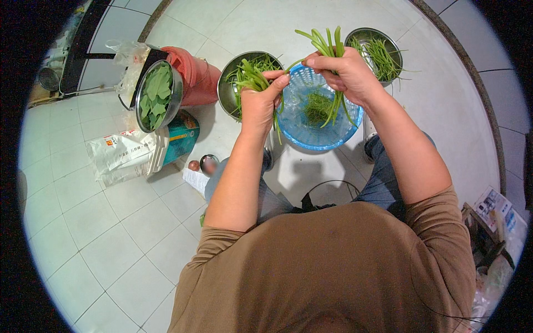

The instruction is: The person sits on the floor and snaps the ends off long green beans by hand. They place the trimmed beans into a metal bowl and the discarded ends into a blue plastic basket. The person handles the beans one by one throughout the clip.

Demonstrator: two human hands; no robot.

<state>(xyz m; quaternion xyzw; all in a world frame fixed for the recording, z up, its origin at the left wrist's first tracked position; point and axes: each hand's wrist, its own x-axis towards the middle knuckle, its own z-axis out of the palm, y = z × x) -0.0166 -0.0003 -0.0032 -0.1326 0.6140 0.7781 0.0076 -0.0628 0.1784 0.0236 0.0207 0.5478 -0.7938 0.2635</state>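
My left hand point(261, 100) grips a bunch of long green stems point(254, 77), thumb and forefinger pinching near a single stem on its right side. Opposite it, my right hand point(343, 75) is closed around a second green bunch point(329, 41), whose thinner ends hang below the fist. One stem stretches between the fingertips of the two hands. Beneath them is a blue plastic colander basket point(318, 146) with a small heap of fine green trimmings point(318, 107) inside. Behind my left hand, a steel bowl point(228, 98) holds more cut greens, partly hidden by the hand.
Another steel bowl point(366, 33) with thin green stems stands beyond my right hand. To the left, a steel bowl of broad leaves point(156, 98) sits near a red bucket point(200, 81), a teal container point(183, 133) and a white printed bag point(120, 156). My knees flank the basket.
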